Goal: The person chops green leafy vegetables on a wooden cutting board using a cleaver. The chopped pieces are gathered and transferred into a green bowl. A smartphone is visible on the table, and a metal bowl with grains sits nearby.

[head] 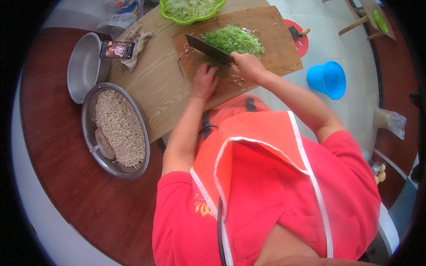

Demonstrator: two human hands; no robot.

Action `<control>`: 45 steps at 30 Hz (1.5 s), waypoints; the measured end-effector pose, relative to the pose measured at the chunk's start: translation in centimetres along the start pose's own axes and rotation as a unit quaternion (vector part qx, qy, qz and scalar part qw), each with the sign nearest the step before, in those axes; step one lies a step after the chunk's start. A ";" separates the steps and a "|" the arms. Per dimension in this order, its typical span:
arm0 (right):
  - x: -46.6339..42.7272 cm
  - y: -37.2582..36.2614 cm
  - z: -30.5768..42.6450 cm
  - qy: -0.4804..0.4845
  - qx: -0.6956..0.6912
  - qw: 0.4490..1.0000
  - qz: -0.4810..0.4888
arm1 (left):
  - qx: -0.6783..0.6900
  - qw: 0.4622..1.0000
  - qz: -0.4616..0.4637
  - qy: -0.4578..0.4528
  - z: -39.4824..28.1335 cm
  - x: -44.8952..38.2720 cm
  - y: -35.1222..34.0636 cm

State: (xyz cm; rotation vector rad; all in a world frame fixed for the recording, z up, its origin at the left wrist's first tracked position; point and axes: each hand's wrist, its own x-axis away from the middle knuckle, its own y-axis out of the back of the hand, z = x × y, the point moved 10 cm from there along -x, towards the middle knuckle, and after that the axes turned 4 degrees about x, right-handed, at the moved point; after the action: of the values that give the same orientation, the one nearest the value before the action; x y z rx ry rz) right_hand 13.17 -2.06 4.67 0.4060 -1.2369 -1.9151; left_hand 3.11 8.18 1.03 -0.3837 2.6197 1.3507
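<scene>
My right hand (248, 66) is closed around the handle of a cleaver (208, 49), its dark blade lying across the wooden cutting board (279, 60). Chopped scallions (234, 40) are heaped just beyond the blade. My left hand (204, 79) rests on the board on the near side of the blade, fingers bent and pointing towards it; whether anything lies under the fingertips cannot be told. Scattered bits of scallion stick to the board. A green scalloped bowl (191, 22) of chopped pale-green vegetable stands past the board's far edge.
Left of the board, a metal basin (145, 133) holds pale chopped food and a tied plastic bag. Another metal basin (75, 68), a phone (117, 50) and a crumpled cloth (134, 61) are near it. A blue bucket (318, 79) and a red stool (301, 50) stand at right.
</scene>
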 end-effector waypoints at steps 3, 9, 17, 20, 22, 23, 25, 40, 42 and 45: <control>0.3 0.3 0.3 -0.012 0.002 1.000 0.008 | 0.025 0.999 0.030 0.027 0.6 0.4 -0.5; 1.7 0.1 -0.3 0.008 0.043 0.997 0.063 | 0.045 0.999 0.024 0.013 0.6 0.3 -0.6; 2.2 -0.1 -1.5 0.015 0.041 0.999 0.021 | 0.027 0.999 -0.019 0.000 0.5 0.0 -0.1; 2.3 -0.7 -1.5 0.011 0.033 0.999 0.029 | 0.021 0.999 -0.031 -0.005 0.6 -0.1 -0.4; 2.2 -0.9 -1.7 0.008 0.035 0.999 0.036 | 0.029 0.999 -0.042 -0.011 0.5 -0.2 -0.4; 2.0 -1.0 -1.9 0.009 0.042 0.998 0.041 | 0.037 0.998 -0.045 -0.009 0.6 -0.2 -0.4; 2.0 -1.0 -2.3 0.002 0.044 0.998 0.045 | 0.041 0.998 -0.050 -0.017 0.5 -0.3 -0.2; 2.4 -1.0 -2.3 -0.017 0.024 0.999 0.038 | 0.006 0.997 -0.072 -0.019 0.3 -0.7 -0.4; 2.1 -0.9 -2.0 -0.006 0.025 0.998 0.052 | 0.009 0.996 -0.081 -0.018 0.7 -0.4 -0.4; 2.2 0.3 -0.6 0.011 0.044 0.997 0.059 | 0.004 0.996 -0.085 -0.020 1.0 -0.1 -0.8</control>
State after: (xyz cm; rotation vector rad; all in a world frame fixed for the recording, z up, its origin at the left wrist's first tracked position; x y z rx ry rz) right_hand 12.31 -4.21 4.94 0.3898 -1.3064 -1.7576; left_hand 3.49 8.56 -0.19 -0.5583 2.4956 1.2787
